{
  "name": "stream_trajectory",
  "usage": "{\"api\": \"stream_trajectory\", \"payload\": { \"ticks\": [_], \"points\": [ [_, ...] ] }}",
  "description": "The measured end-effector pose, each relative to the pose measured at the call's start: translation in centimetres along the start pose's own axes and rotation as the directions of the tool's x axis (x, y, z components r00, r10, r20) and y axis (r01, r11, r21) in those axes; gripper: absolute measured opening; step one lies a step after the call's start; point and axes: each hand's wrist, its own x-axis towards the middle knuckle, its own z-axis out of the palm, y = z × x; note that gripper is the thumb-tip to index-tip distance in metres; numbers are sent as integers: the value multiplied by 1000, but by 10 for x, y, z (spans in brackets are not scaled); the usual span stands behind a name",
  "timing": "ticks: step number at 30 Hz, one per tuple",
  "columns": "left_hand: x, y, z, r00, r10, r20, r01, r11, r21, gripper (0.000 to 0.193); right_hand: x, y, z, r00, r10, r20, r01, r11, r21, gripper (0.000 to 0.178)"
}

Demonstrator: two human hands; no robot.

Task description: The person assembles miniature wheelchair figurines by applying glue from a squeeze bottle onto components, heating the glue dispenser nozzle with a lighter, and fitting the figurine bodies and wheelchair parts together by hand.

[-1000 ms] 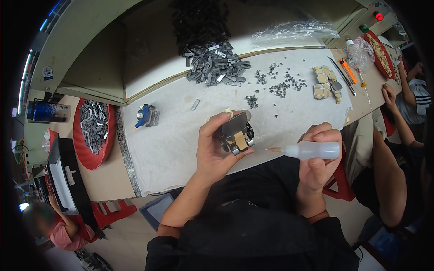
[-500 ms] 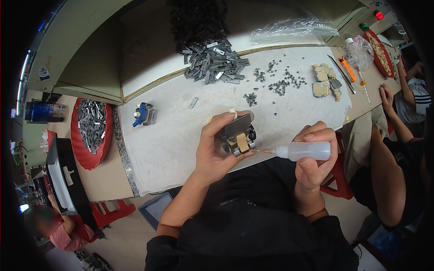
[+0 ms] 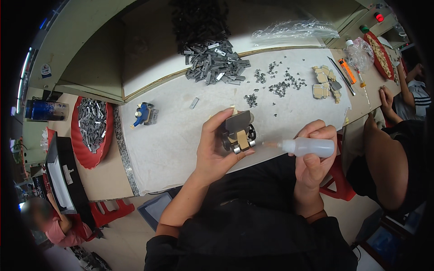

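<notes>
Left hand [image 3: 217, 151] pinches a small grey-and-tan metal block assembly [image 3: 238, 133] above the near edge of the white-covered desk [image 3: 172, 135], right hand [image 3: 314, 158] closed around a translucent white squeeze bottle [image 3: 307, 147], nozzle just right of the assembly: over-squeezing risks flooding it.

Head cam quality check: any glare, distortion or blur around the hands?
Head view: strong fisheye, the table edge bows and the corners go black; a bright glare band washes out the shelf ledge behind the pile of metal parts; left hand with the small assembly and right hand with the squeeze bottle are evenly lit and fairly sharp; the rim is soft.
</notes>
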Motion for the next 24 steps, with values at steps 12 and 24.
{"api": "stream_trajectory", "payload": {
  "ticks": [12, 24],
  "points": [
    [0, 6, -3, 937, -330, 113, 337, 940, -48, 88, 24, 36, 9, 908, 407, 99, -412, 911, 36, 35],
    [-4, 6, -5, 968, -228, 108, 220, 972, 78, 64, 29, 47, 25, 847, 519, 118, -524, 852, 10, 28]
  ]
}}
